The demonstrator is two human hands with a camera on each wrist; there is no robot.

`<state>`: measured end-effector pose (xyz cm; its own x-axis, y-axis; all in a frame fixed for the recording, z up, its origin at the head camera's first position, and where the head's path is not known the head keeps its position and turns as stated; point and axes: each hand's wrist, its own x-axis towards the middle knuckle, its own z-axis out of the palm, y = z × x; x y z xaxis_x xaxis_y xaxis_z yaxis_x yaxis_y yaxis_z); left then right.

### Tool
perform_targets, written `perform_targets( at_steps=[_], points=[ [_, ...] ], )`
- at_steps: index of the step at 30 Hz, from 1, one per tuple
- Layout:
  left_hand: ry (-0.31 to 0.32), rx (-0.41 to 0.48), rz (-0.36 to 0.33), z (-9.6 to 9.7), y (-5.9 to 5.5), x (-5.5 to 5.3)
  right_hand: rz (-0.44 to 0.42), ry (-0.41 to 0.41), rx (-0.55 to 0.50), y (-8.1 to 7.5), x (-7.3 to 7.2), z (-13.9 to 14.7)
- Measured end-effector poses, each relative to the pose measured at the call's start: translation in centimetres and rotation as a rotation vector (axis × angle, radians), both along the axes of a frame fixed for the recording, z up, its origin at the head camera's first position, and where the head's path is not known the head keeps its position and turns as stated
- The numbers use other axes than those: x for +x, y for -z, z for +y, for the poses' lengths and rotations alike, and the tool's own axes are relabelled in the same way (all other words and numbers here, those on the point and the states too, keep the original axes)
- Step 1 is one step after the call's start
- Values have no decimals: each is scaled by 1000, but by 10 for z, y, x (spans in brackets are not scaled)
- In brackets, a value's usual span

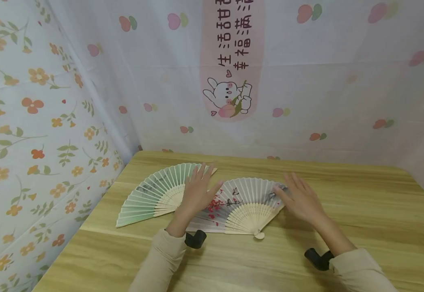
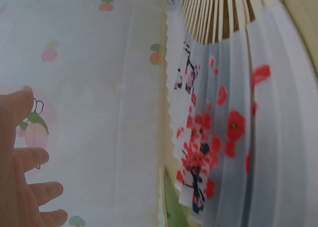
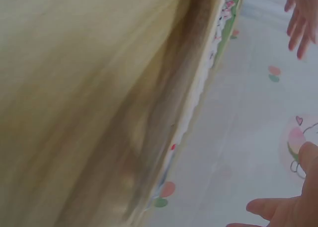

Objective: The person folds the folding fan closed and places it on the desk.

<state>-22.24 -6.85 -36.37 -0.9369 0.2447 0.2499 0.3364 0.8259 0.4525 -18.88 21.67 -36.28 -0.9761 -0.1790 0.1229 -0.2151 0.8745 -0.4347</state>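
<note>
Two folding fans lie spread on the wooden table. The green fan [image 1: 138,207] is at the left, its right part hidden behind my left hand [image 1: 198,190]. Partly overlapping it is a white-grey fan [image 1: 246,188] with red blossoms, its pale ribs meeting at a rounded end toward me. In the left wrist view the blossom fan [image 2: 273,122] fills the right side, apart from the fingers. My left hand is raised with fingers extended and holds nothing. Near the blossom fan's right edge my right hand [image 1: 303,200] hovers, fingers extended, holding nothing.
A white curtain [image 1: 153,81] with a rabbit print and lettering hangs behind the table [image 1: 361,211]. On the left hangs a flowered cloth [image 1: 44,134]. Black wrist mounts [image 1: 196,239] show at both wrists.
</note>
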Motion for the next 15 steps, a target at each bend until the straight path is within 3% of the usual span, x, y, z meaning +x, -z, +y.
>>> perform_targets(
  at_steps=[5,15],
  points=[
    [10,68,-21,-14,2,5,-37,-8,-25,1,1,7],
    [13,49,-47,-38,8,17,-104,-41,-81,4,1,22]
  ],
)
